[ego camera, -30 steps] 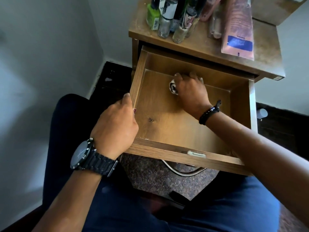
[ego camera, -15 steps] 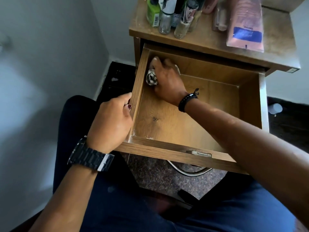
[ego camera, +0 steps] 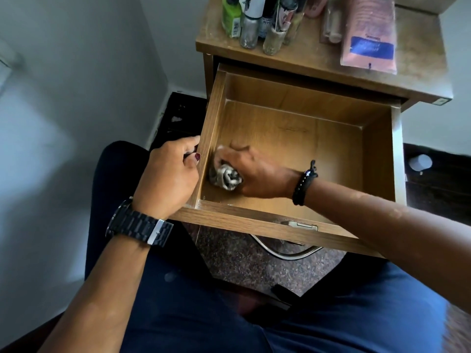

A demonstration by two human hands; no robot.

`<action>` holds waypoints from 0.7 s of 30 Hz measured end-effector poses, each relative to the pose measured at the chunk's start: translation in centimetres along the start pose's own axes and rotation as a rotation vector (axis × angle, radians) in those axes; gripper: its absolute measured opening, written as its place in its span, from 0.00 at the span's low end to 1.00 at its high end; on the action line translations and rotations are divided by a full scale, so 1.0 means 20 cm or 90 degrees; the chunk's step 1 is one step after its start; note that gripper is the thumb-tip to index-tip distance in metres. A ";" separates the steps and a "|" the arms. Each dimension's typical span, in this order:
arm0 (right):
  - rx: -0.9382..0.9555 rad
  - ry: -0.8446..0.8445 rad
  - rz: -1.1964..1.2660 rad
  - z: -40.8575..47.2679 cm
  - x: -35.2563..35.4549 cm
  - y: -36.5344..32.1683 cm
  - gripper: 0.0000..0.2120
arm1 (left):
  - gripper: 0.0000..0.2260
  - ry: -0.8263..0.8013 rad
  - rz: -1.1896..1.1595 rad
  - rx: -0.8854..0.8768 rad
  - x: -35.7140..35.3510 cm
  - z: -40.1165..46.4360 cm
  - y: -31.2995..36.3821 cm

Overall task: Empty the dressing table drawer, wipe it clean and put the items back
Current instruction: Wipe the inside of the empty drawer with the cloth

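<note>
The wooden drawer (ego camera: 377, 154) is pulled out over my lap and holds nothing but my hand and a cloth. My right hand (ego camera: 257, 174) is inside it at the near left corner, shut on a crumpled grey-and-white cloth (ego camera: 225, 175) pressed to the drawer floor. My left hand (ego camera: 169, 174) grips the outside of the drawer's left wall, thumb on the rim. Several nail polish bottles (ego camera: 254, 21) and a pink tube (ego camera: 368, 34) stand or lie on the dressing table top (ego camera: 305, 59).
A white wall runs along the left. Dark floor lies behind the drawer on both sides, with a small white cap (ego camera: 420, 162) on it at the right. A curved metal handle (ego camera: 288, 252) hangs below the drawer front, above speckled floor.
My right hand has dragged the cloth from the drawer's far left corner back to its near left corner. My left hand stays on the left wall.
</note>
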State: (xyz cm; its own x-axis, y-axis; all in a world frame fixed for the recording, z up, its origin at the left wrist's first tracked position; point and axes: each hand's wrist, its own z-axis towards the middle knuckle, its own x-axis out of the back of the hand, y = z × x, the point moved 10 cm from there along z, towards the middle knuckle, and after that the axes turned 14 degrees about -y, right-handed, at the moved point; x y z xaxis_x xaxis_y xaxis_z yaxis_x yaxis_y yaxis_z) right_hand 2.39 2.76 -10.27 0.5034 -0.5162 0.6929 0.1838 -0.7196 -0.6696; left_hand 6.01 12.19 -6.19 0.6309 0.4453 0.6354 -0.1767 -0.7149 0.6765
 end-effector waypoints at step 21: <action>-0.511 -0.344 -0.558 -0.62 0.48 0.55 0.15 | 0.18 0.030 0.134 -0.021 -0.02 -0.04 0.11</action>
State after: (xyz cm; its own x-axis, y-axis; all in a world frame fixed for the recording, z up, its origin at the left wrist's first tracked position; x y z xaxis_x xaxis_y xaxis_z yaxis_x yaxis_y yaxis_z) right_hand -1.27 -15.80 -7.71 0.7819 0.3791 0.4949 0.1643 -0.8911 0.4230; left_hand 4.72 10.89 -4.56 0.5416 0.3140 0.7798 -0.3250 -0.7773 0.5387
